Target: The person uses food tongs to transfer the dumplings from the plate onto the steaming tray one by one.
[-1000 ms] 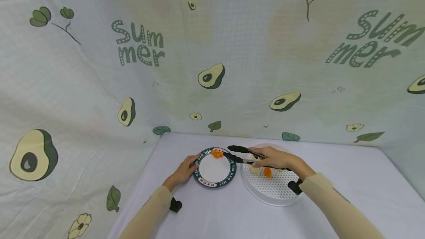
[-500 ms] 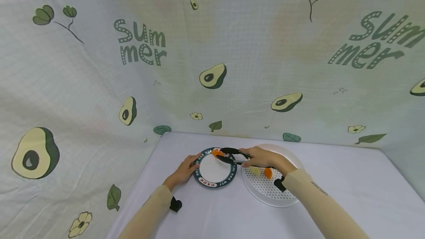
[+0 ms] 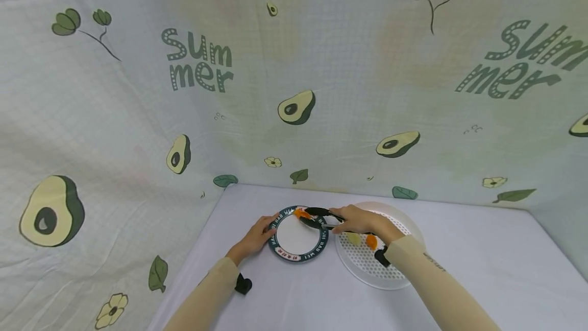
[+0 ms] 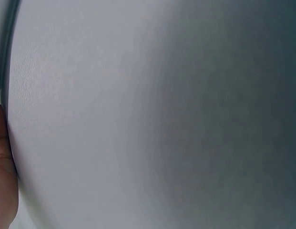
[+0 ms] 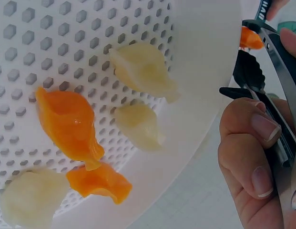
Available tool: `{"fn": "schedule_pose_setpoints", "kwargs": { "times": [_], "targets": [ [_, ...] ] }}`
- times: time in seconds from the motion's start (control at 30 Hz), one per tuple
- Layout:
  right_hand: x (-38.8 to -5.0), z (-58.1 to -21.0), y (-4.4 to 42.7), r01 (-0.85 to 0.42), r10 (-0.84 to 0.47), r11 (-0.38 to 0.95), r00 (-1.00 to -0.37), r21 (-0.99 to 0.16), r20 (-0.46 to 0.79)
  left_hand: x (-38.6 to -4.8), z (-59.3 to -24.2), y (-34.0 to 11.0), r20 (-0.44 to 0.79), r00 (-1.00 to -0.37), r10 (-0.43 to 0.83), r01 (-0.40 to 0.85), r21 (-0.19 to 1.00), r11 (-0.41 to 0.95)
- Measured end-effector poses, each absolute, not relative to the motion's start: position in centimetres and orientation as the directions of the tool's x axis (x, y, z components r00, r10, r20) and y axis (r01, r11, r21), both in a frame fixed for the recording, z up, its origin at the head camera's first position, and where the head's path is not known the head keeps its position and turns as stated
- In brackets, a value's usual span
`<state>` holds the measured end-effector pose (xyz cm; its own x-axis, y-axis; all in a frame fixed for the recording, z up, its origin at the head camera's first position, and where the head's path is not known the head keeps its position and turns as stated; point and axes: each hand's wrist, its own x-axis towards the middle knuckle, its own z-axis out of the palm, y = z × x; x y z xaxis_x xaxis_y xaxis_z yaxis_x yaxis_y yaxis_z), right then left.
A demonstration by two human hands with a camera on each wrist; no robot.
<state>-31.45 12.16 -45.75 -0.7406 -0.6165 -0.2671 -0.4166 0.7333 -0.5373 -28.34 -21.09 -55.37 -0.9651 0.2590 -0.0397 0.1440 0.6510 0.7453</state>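
My left hand [image 3: 254, 234] holds the left edge of a white plate [image 3: 296, 239] with a dark green lettered rim; only part of this hand shows in the left wrist view. My right hand [image 3: 358, 218] grips a pair of tongs [image 3: 318, 212] with black scalloped tips and metal arms. The tips are spread apart over the plate's upper right. An orange dumpling [image 3: 300, 213] lies on the plate near the far rim, right by the tips; whether they touch it I cannot tell.
Right of the plate stands a round white perforated tray [image 3: 367, 269]. It holds several dumplings, among them an orange dumpling [image 5: 69, 121] and a pale dumpling [image 5: 143, 69]. A printed cloth backdrop [image 3: 340, 91] rises behind the white table [image 3: 294, 300].
My right hand has moved left, carrying the tongs from the plate's right edge farther over it, close to the orange dumpling. The left hand stays at the plate's edge.
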Motion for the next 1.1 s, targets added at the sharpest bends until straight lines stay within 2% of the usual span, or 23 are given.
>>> {"fn": "schedule_pose_setpoints", "kwargs": {
  "times": [0.37,1.1],
  "targets": [
    [-31.2,-45.6,11.7,-0.429,-0.609,0.75,-0.746,-0.503,-0.271,-28.3,-55.3,-21.2,-0.03,-0.968,0.248,0.142,0.751,0.645],
    [-30.2,-45.8,12.9,-0.424,-0.61,0.73,-0.757,-0.536,-0.232,-28.2,-55.4,-21.2,-0.021,-0.964,0.263,0.159,0.75,0.642]
  ]
}}
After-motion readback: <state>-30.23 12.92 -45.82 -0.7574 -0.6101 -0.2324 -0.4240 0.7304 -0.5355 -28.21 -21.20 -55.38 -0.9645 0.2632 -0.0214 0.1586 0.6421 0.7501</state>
